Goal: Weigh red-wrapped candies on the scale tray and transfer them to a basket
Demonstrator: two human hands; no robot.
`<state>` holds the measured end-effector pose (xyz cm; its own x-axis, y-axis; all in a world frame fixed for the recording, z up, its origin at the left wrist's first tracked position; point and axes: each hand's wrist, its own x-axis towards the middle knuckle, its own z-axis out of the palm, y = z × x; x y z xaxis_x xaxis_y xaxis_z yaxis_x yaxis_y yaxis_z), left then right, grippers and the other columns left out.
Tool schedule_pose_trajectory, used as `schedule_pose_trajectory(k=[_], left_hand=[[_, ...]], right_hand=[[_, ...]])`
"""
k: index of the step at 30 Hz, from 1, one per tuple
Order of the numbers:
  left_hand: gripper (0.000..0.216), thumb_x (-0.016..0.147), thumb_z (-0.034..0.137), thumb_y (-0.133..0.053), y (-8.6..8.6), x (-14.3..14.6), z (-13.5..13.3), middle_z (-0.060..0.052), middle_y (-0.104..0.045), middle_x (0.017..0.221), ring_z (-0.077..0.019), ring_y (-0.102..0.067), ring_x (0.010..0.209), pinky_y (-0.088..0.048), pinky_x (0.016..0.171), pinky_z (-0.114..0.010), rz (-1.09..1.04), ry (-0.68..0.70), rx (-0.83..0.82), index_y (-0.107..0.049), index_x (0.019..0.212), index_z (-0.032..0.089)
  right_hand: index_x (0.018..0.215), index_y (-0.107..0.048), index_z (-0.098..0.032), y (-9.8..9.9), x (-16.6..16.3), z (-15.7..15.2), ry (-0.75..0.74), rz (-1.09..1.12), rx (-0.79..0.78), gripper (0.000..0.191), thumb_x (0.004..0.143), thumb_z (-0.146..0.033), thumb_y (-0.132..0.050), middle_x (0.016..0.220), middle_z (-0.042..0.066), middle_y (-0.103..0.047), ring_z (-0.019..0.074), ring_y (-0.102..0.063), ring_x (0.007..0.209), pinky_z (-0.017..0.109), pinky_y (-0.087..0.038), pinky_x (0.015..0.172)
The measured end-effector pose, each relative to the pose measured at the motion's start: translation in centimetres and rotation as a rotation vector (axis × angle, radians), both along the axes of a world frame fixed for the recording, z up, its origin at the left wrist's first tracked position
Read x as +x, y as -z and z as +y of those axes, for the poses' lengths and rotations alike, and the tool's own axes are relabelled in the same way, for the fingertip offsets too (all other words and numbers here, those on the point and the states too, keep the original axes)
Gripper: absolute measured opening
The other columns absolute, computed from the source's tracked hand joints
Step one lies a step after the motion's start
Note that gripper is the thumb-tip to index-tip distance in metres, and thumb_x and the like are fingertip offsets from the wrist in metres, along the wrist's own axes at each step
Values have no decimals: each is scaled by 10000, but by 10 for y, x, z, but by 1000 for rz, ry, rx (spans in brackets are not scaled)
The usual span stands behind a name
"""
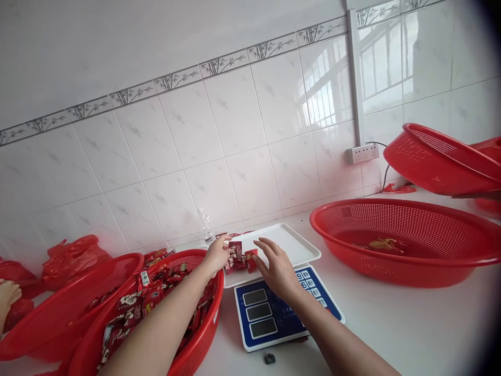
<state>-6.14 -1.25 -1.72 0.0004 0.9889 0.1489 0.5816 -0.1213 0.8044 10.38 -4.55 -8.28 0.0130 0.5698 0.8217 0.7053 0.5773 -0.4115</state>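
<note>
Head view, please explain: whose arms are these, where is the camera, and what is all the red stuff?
No machine here: a person wears the camera on the head, looking down at their own bare arms. The left hand and right hand meet at a few red packets on a white tray, which sits on a blue-faced scale. The right fingers are spread open; whether the left grips a packet is unclear. A red basket at left holds many more packets; a larger basket stands at right.
</note>
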Motion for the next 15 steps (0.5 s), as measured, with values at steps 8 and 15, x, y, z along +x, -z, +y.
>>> schedule_pose_trajectory(k=[8,15], left_hand=[[481,727,-66,-352,1,-6,5,-104,-511,1154,-125,-608,819,-377,447,-143,-110,-56,70,-511,1107,183],[444,692,-61,-346,-9,9,-7,-97,-534,1088,-96,-606,731,-426,494,-150,-311,-34,118,-516,1038,160]], right_hand=[[1141,-543,-219,-1,1,-1,0,-8,2,322,856,-327,-440,1160,94,-577,226,-554,1038,397,-470,841],[1212,-485,-240,-6,-2,-10,-194,-82,52,397,823,-316,-509,1145,87,-587,222,-543,1033,404,-462,850]])
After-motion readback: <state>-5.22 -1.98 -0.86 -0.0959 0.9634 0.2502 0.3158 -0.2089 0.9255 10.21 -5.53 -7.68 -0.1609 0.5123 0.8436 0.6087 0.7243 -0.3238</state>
